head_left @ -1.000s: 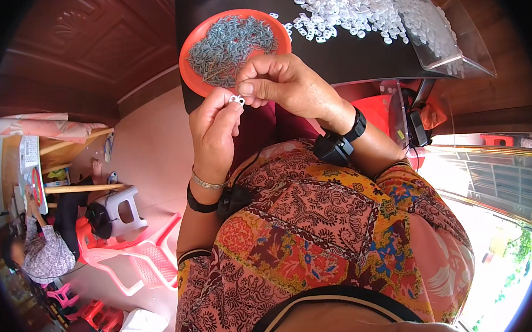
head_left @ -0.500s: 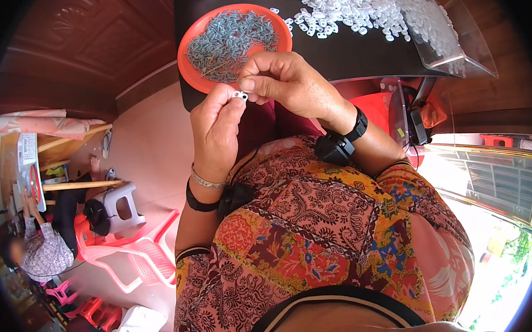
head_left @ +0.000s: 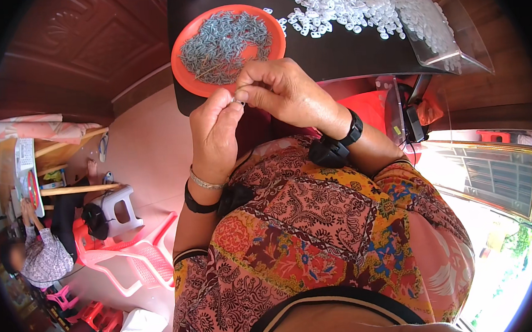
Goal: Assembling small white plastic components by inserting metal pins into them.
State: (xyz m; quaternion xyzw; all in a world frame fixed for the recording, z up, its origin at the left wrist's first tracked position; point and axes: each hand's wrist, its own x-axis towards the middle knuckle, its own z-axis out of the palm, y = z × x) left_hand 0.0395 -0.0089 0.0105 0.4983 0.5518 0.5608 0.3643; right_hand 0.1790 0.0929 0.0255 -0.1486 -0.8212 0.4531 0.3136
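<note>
Head view, upper centre: left hand (head_left: 214,131) pinches a white piece (head_left: 237,100); right hand (head_left: 290,96), fingertips (head_left: 243,95) closed beside it, any hold hidden; an orange plate (head_left: 196,84) holds screws (head_left: 225,40).

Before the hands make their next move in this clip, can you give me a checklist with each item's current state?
1. Small white plastic piece in the left fingers: ok, partly visible at the thumb.
2. Right fingers close beside that piece: ok.
3. Anything gripped by the right fingers: cannot tell, the fingertips hide it.
4. Slim grey metal screws available in the round orange plastic tray: ok, a heap lies there.
5. Loose white plastic pieces all inside the clear plastic holder: not ok, many lie on the dark tabletop.
</note>
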